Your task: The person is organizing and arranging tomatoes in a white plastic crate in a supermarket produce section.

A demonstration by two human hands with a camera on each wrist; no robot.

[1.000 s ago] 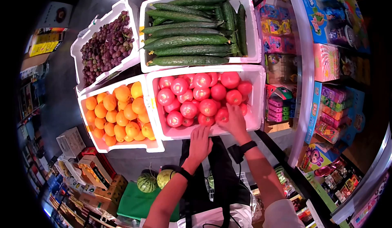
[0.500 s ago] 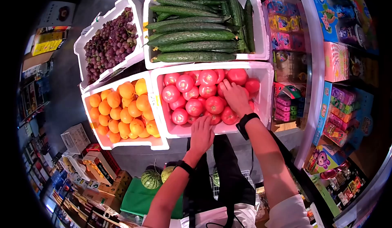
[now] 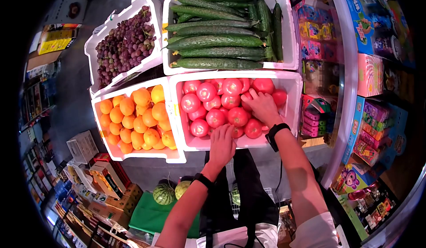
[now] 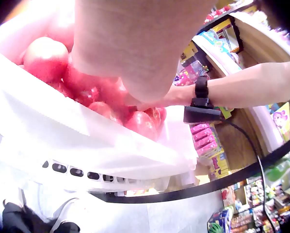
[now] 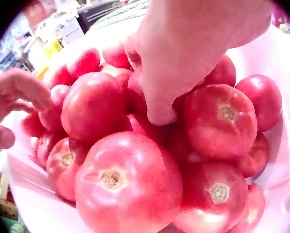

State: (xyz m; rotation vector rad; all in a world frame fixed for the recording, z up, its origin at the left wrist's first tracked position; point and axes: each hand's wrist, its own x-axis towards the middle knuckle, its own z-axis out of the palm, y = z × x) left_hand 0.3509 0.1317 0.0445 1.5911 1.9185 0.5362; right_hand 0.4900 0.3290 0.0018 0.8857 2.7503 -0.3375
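Red tomatoes fill a white foam box in the middle of the head view. My right hand reaches into the right half of the pile. In the right wrist view, its thumb and fingers go down around a tomato, partly hidden by the hand. Over the near wall of the box lies my left hand, its fingers extended at the front tomatoes. From the right wrist view, that hand's fingers look loosely bent, with nothing in them. Large tomatoes sit close below the right hand.
Behind the tomatoes is a box of cucumbers. Oranges stand to the left, with grapes farther back. Shelves of packaged goods line the right side. Watermelons and a green cloth lie low, near the legs.
My right hand has moved from the front tomatoes farther back into the pile, its fingers now down around a tomato. The left hand stays at the near wall. The head view has shifted slightly.
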